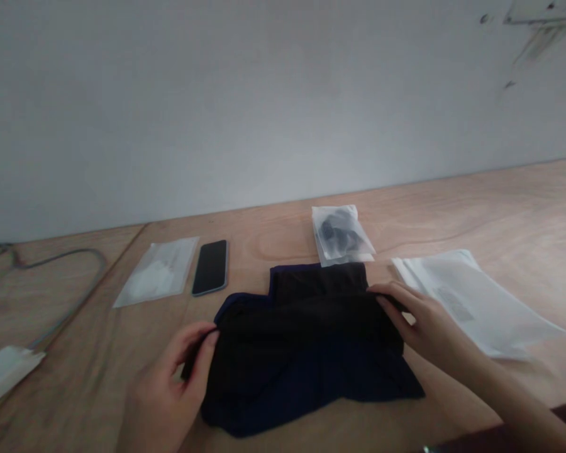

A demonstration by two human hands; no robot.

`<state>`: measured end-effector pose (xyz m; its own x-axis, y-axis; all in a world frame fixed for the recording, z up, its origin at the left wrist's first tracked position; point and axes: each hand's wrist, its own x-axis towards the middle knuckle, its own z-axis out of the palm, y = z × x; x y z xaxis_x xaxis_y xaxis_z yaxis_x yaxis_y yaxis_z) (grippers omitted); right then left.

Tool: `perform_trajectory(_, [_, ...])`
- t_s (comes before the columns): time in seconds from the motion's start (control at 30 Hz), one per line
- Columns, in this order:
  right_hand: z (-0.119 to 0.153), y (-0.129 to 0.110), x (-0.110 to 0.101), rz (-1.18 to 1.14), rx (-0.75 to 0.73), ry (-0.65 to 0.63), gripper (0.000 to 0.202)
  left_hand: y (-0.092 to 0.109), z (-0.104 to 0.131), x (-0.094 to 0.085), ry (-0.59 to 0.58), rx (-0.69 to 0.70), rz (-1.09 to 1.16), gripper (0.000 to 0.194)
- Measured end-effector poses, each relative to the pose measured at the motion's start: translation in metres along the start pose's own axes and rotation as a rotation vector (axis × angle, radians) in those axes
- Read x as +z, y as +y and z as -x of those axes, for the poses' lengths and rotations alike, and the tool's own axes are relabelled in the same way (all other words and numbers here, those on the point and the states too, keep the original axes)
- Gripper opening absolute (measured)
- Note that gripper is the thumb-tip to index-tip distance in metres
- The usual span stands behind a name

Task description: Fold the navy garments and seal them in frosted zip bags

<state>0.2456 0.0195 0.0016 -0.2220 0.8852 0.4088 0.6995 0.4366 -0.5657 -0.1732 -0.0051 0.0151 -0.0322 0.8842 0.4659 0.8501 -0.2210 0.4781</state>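
Observation:
A dark garment (302, 371), black over navy blue, lies partly folded on the wooden table in front of me. At its left edge, my left hand (170, 377) pinches the black fabric between thumb and fingers. My right hand (415, 314) grips the upper right corner of the same black layer, and the cloth stretches between both hands. Behind this layer, a narrower dark part of the garment with a navy border points away from me. Which kind of garment it is, I cannot tell.
A phone (210, 267) and a flat translucent bag (158, 272) lie at the left. Beyond the garment is a translucent bag with dark contents (342, 234). Larger frosted bags (476, 302) lie at the right. A cable (87, 251) runs to a white power strip (9, 374). A wall (264, 113) borders the table.

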Motion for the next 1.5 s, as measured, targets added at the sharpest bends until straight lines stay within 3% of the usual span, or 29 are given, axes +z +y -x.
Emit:
perform_trajectory(0.13, [-0.012, 0.020, 0.020, 0.069, 0.026, -0.033, 0.025, -0.009, -0.030, 0.024, -0.093, -0.015, 0.071, 0.027])
perform_trajectory(0.27, [-0.008, 0.031, 0.030, 0.155, 0.084, -0.057, 0.024, -0.016, -0.040, 0.029, -0.209, 0.096, 0.021, 0.018])
perform_trajectory(0.4, [-0.021, 0.038, 0.024, 0.179, 0.092, 0.024, 0.027, 0.008, -0.058, 0.024, -0.196, 0.141, 0.002, 0.025])
perform_trajectory(0.47, [-0.035, 0.043, 0.019, 0.204, 0.096, 0.064, 0.030, 0.027, -0.073, 0.031, -0.191, 0.202, 0.008, 0.024])
perform_trajectory(0.6, [-0.061, 0.054, 0.020, 0.225, 0.087, 0.028, 0.023, 0.052, -0.103, 0.067, -0.272, 0.289, -0.053, 0.023])
perform_trajectory(0.7, [-0.070, 0.058, 0.022, 0.208, 0.065, -0.010, 0.013, 0.055, -0.113, 0.094, -0.321, 0.347, -0.068, 0.017])
perform_trajectory(0.77, [-0.072, 0.057, 0.021, 0.180, 0.049, -0.024, 0.010, 0.056, -0.114, 0.101, -0.326, 0.372, -0.063, 0.013])
perform_trajectory(0.87, [-0.068, 0.052, 0.011, 0.112, -0.001, -0.054, 0.010, 0.057, -0.107, 0.094, -0.303, 0.389, -0.022, 0.014])
perform_trajectory(1.0, [-0.049, 0.043, -0.009, 0.002, -0.117, -0.124, 0.015, 0.059, -0.089, 0.065, -0.298, 0.429, 0.080, 0.017])
perform_trajectory(1.13, [-0.024, 0.037, -0.019, -0.054, -0.242, -0.253, 0.027, 0.054, -0.067, 0.043, -0.365, 0.527, 0.129, 0.021])
perform_trajectory(1.27, [-0.017, 0.030, -0.023, -0.010, -0.258, -0.376, 0.039, 0.050, -0.046, 0.031, -0.414, 0.592, 0.096, 0.025])
perform_trajectory(1.37, [-0.030, 0.017, -0.026, -0.042, -0.255, -0.339, 0.046, 0.045, -0.028, 0.018, -0.309, 0.520, 0.086, 0.026])
perform_trajectory(1.5, [-0.063, -0.009, -0.015, -0.125, -0.283, -0.247, 0.038, 0.025, 0.006, -0.001, -0.082, 0.263, -0.006, 0.020])
